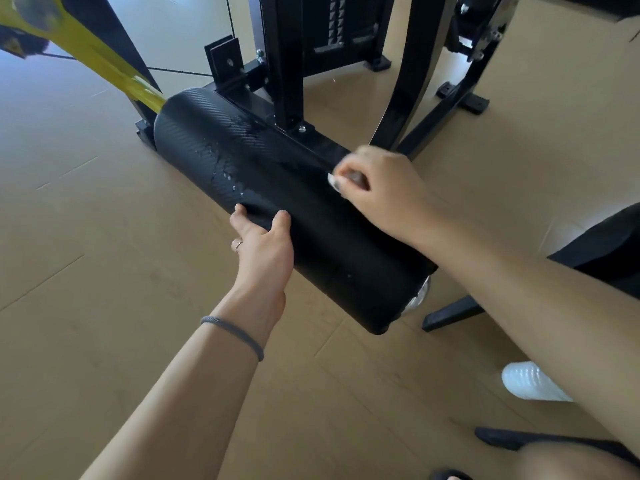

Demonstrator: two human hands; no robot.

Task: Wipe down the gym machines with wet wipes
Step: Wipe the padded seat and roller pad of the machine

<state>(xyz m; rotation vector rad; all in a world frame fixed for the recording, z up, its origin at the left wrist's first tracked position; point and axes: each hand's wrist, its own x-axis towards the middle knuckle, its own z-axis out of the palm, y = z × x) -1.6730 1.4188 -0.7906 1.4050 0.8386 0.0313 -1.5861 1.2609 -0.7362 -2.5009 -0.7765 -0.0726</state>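
Note:
A long black padded roller (pixel 277 188) of a gym machine lies across the middle of the view, with wet streaks and droplets on its upper left part. My left hand (pixel 263 247) holds the roller's near side, thumb and fingers curled over the pad. My right hand (pixel 377 188) rests on top of the roller's far side, closed on a small white wet wipe (pixel 333 181) that peeks out at the fingertips.
Black machine frame uprights (pixel 287 64) and floor feet (pixel 474 102) stand behind the roller. A yellow lever arm (pixel 104 60) runs from top left to the roller's end. Tan floor (pixel 86 237) surrounds it. A white shoe (pixel 530 381) and another black frame foot (pixel 450 315) are at right.

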